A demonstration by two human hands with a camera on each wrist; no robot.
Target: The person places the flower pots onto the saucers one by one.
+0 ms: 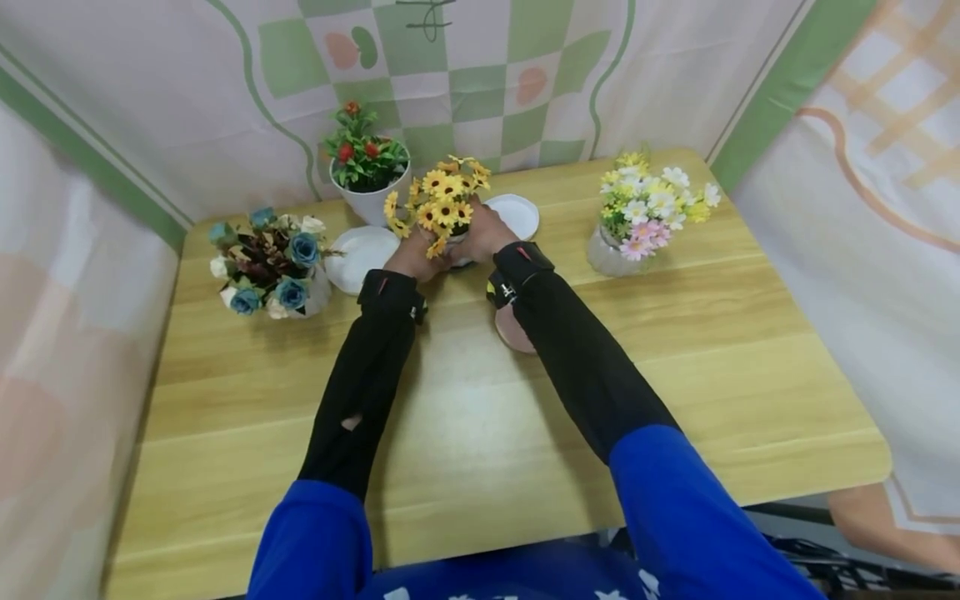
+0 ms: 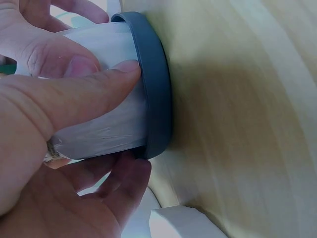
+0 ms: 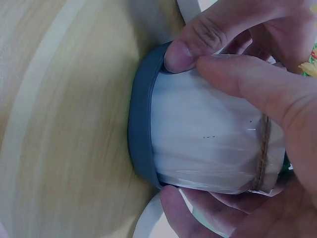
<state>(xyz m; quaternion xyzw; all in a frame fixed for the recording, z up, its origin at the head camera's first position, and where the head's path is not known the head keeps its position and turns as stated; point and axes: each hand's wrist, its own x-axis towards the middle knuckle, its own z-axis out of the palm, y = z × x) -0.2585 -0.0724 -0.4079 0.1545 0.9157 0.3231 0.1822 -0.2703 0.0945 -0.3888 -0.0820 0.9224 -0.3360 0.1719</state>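
Observation:
Yellow artificial flowers with dark centres (image 1: 444, 208) rise from a small white pot (image 3: 208, 119) wrapped in clear film, with twine tied near its rim. The pot stands in a dark blue-grey saucer (image 2: 156, 89) on the wooden table. My left hand (image 1: 420, 252) grips the pot from the left, its thumb along the wall near the saucer. From the right, my right hand (image 1: 486, 232) grips the same pot. Both thumbs lie close together on the near side in the wrist views, while fingertips touch the saucer's edge. In the head view, hands and flowers hide most of the pot.
White saucers (image 1: 360, 265) lie on both sides of the hands. Behind stands a white pot (image 1: 369, 204) with red flowers. Blue roses (image 1: 291, 292) are at left, a white-yellow-pink bouquet (image 1: 645, 208) at right. A pink saucer (image 1: 512, 332) lies partly under my right forearm.

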